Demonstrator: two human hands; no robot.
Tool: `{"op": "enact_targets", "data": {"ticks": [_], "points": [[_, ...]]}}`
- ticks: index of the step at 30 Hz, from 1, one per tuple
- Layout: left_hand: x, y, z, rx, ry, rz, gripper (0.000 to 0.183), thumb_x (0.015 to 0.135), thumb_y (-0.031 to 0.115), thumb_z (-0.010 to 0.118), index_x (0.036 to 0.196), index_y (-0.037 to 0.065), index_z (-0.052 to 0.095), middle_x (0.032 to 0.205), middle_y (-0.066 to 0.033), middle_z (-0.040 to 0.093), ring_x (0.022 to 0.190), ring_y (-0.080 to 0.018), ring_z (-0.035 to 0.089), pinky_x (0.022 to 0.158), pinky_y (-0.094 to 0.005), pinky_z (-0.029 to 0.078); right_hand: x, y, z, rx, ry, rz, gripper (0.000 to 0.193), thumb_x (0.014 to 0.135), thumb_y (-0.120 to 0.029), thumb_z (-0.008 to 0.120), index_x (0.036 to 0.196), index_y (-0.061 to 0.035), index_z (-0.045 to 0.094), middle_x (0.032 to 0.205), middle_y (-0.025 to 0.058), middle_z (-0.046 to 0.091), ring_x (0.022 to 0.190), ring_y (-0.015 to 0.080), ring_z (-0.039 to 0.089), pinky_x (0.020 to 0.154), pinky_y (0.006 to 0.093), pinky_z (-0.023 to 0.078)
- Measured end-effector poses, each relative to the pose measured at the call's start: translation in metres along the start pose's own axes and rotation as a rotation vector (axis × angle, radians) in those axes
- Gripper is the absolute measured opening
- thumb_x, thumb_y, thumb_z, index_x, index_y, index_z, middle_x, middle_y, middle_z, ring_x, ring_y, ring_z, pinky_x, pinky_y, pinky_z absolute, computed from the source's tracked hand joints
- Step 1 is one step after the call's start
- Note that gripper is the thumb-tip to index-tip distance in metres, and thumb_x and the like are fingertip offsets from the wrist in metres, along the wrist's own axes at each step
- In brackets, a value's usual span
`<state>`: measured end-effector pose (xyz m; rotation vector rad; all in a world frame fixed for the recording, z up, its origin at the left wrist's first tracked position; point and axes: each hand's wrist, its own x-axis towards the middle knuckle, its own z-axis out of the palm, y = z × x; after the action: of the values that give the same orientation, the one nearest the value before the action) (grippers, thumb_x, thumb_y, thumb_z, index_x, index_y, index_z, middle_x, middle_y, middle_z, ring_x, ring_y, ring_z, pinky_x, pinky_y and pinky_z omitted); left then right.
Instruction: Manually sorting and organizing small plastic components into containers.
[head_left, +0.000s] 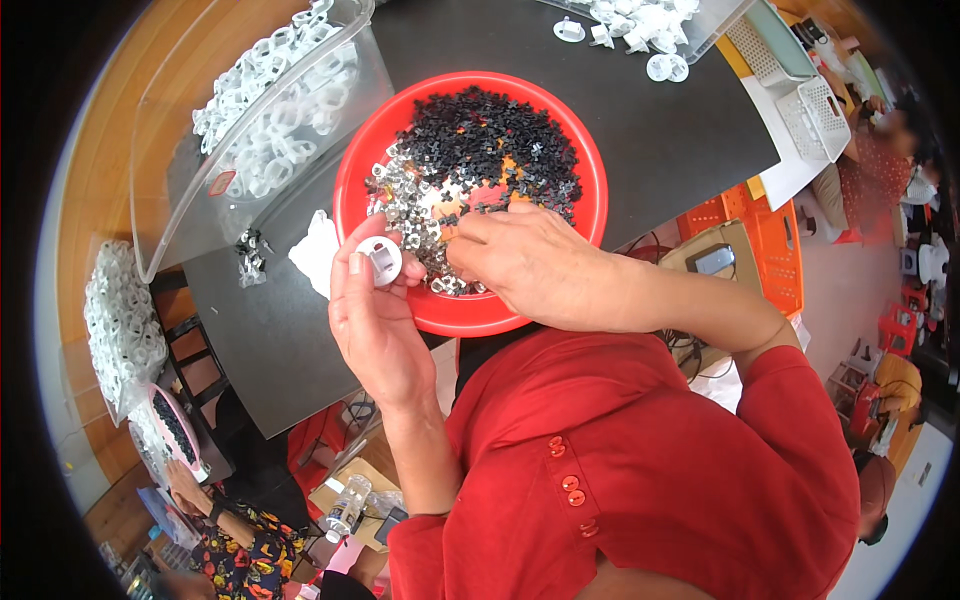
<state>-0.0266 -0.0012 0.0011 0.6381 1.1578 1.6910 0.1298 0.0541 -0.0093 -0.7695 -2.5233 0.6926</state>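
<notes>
The left hand (375,310) is pinching one white cap (380,258); the right hand (525,265), fingers closed, is seemingly picking black pieces (495,145) inside the still-heaped red bowl (590,190).

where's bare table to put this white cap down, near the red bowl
Bare black table lies right of the red bowl, below the white parts, and at the near-left corner under the clear bin. The bowl is crowded; the left hand holds the cap.

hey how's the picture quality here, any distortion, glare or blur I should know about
Head view: strong fisheye bending, the black table edges curve and the corners are dark. Glare shows on the clear plastic bin. The left hand, the white round part and the red bowl look sharp; the rim areas are soft.
</notes>
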Motion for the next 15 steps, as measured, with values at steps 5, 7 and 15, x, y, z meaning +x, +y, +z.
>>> {"op": "enact_targets", "data": {"ticks": [5, 7, 15], "points": [[-0.001, -0.002, -0.003, 0.13, -0.076, -0.016, 0.018, 0.096, 0.015, 0.054, 0.103, -0.001, 0.06, 0.083, -0.0044, 0.059, 0.075, -0.0102, 0.054, 0.072, -0.0238, 0.043, 0.012, 0.005, -0.017, 0.346, 0.117, 0.058, 0.01, 0.088, -0.012, 0.056, 0.087, -0.0027, 0.059, 0.091, 0.0117, 0.058, 0.083, 0.0305, 0.061, 0.072, 0.0393, 0.047], [-0.002, 0.0, 0.004, 0.179, -0.073, -0.013, 0.013, 0.094, 0.012, 0.057, 0.1, 0.001, 0.061, 0.078, -0.002, 0.058, 0.073, -0.0085, 0.053, 0.07, -0.0223, 0.042, 0.017, 0.008, -0.024, 0.546, 0.236, 0.024, 0.009, 0.09, -0.011, 0.057, 0.089, -0.0016, 0.059, 0.09, 0.0122, 0.058, 0.081, 0.0302, 0.06, 0.072, 0.038, 0.047], [-0.004, 0.007, 0.018, -0.016, -0.204, -0.212, 0.009, 0.091, 0.009, 0.062, 0.097, 0.003, 0.061, 0.079, -0.0008, 0.058, 0.068, -0.0092, 0.052, 0.065, -0.0231, 0.044, 0.022, 0.016, -0.027, 0.805, 0.289, 0.004, 0.011, 0.089, -0.01, 0.058, 0.09, -0.0007, 0.063, 0.087, 0.0073, 0.058, 0.08, 0.0175, 0.058, 0.071, 0.0303, 0.046]]}}
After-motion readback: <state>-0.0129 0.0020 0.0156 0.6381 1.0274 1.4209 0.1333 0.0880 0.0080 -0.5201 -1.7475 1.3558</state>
